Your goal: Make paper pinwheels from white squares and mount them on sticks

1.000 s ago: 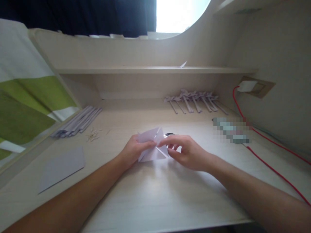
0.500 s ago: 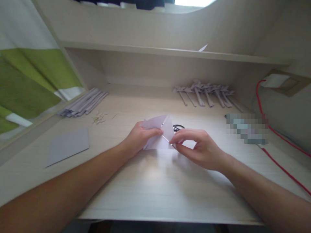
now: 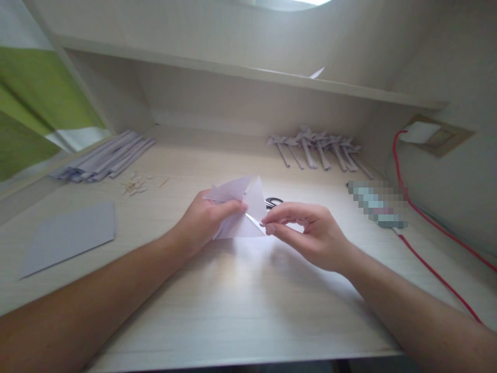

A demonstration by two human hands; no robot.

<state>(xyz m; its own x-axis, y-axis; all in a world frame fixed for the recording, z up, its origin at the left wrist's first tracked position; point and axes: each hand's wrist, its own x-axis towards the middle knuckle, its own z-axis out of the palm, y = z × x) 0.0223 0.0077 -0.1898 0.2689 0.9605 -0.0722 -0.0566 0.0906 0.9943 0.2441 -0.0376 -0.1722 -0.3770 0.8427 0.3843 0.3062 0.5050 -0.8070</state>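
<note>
My left hand (image 3: 207,220) is closed on a square piece of white paper (image 3: 256,199), thumb on top near its middle. Slits run in from the paper's corners toward the centre, and the flaps between them stand slightly apart. At the paper's right edge, my right hand (image 3: 305,230) pinches a corner between thumb and forefinger. Just behind that hand lies a pair of scissors (image 3: 275,202), with a dark handle loop showing and the rest partly hidden. The paper is held a little above the desk (image 3: 240,311).
Rolled paper sticks (image 3: 103,158) are piled at the left, near small pale scraps (image 3: 135,184) and a stack of paper (image 3: 72,235). Several paper pinwheels (image 3: 318,147) lie at the back right. A blurred-out power strip (image 3: 378,204) and red cable (image 3: 435,274) are at the right.
The view has shifted, so the desk items sit further left. The slit near my right fingers has opened wider, and the flaps stand further apart. Both hands stay on the paper.
</note>
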